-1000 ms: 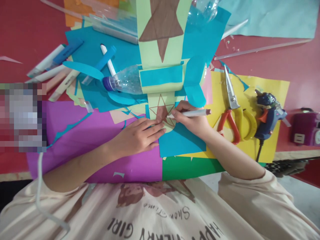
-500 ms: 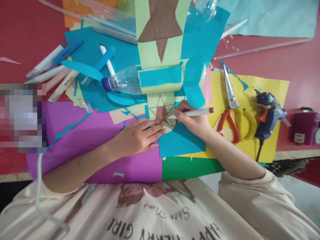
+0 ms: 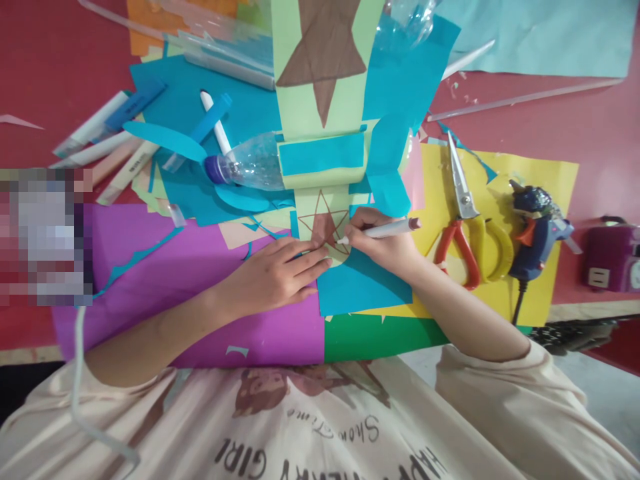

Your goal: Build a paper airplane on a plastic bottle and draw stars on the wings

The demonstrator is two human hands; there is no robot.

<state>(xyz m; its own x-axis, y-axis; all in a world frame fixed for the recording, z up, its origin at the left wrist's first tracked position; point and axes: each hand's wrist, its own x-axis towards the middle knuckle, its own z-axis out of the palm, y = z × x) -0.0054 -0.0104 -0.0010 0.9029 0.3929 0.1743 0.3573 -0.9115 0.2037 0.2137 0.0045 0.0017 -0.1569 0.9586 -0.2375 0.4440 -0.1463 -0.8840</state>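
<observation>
A brown marker (image 3: pixel 387 230) is pinched in my right hand (image 3: pixel 383 243), its tip on the lower right of a star outline (image 3: pixel 320 212). The star is drawn on a pale green paper strip (image 3: pixel 305 200) and partly coloured brown in the middle. My left hand (image 3: pixel 285 273) lies flat with fingers stretched, its fingertips pressing the strip's left side. The strip passes around a clear plastic bottle (image 3: pixel 257 160) with a purple cap, under a blue paper band (image 3: pixel 323 153). Farther up the strip is a larger star (image 3: pixel 323 57), filled in brown.
Scissors (image 3: pixel 465 207) and a blue glue gun (image 3: pixel 533 233) lie on yellow paper (image 3: pixel 555 193) at right. Several markers (image 3: pixel 127 170) are scattered at left near blue paper (image 3: pixel 180 87). Purple paper (image 3: pixel 150 267) lies under my left arm. A purple box (image 3: pixel 613 257) stands at far right.
My right hand and the marker have shifted slightly, the tip moving a little right and down within the star. My left hand stays in place.
</observation>
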